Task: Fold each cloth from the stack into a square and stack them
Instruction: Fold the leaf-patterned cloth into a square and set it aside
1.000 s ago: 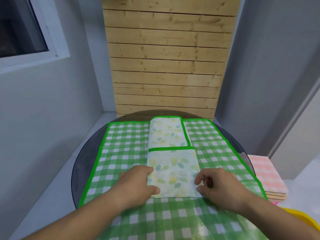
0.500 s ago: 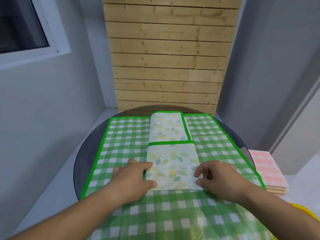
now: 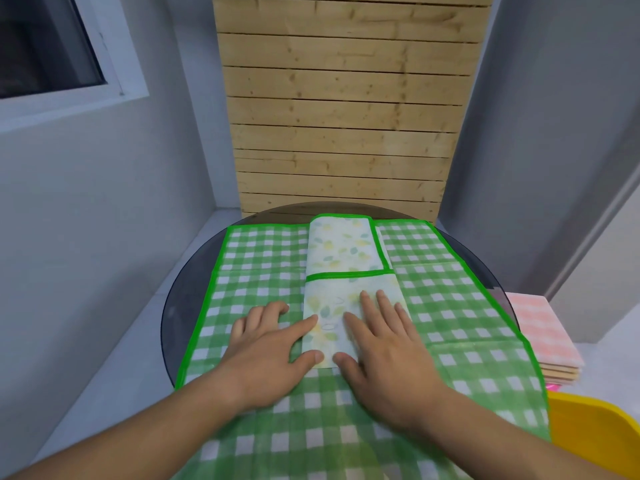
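Leaf-print cloth [image 3: 341, 252] lies folded under the flat right hand [image 3: 384, 348], left hand [image 3: 266, 351] flat at its edge.

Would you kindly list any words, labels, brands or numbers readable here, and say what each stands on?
None: no text is readable anywhere. The leaf-print cloth, the green checked cloth, the stack of pink checked cloths, the yellow container and the wooden slat panel carry only patterns or plain surfaces.
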Demonstrator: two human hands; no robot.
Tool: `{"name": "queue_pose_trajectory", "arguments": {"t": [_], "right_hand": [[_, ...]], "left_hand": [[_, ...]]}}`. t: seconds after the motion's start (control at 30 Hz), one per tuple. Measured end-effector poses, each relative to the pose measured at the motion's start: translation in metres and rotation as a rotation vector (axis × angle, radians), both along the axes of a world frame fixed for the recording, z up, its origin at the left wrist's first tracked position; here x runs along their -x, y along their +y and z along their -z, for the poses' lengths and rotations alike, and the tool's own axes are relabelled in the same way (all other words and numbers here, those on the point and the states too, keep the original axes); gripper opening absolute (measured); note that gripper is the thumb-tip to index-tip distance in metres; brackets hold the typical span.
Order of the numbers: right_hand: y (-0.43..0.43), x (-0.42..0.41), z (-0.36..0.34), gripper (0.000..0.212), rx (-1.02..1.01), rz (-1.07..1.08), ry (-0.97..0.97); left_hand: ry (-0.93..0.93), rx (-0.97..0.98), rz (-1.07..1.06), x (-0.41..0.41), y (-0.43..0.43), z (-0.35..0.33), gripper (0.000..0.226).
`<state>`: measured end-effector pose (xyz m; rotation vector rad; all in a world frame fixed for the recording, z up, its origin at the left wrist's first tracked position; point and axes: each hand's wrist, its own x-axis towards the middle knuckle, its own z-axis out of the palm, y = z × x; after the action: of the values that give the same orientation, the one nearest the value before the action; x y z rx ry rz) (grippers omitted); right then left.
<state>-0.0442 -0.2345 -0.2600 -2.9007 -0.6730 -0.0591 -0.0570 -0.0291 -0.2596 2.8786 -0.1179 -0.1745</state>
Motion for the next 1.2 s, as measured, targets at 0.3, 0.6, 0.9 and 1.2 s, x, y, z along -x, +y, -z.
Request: {"name": "queue_pose_trajectory", "arguments": {"t": [0.3, 0.6, 0.9, 1.2], "right_hand": [[0.002, -0.005, 0.012, 0.080, 0.070, 0.128, 0.183], [-0.075, -0.026, 0.005, 0.055, 0.109, 0.065, 0.214], [-0.079, -0.031, -0.002, 0.056, 0.035, 0.016, 0.226], [-0.056, -0.080, -0.010, 0.018, -0.274, 0.098, 0.005]], "left_hand": [[-0.022, -0.048, 0.022, 0.003, 0.001, 0.005, 0.061], [0.011, -0.084, 0.049, 0.002, 0.003, 0.000, 0.062], [0.064, -0.006, 0.102, -0.015, 0.006, -0.007, 0.062], [-0.044, 0.277, 0.107, -0.054, -0.008, -0.007, 0.065]]}}
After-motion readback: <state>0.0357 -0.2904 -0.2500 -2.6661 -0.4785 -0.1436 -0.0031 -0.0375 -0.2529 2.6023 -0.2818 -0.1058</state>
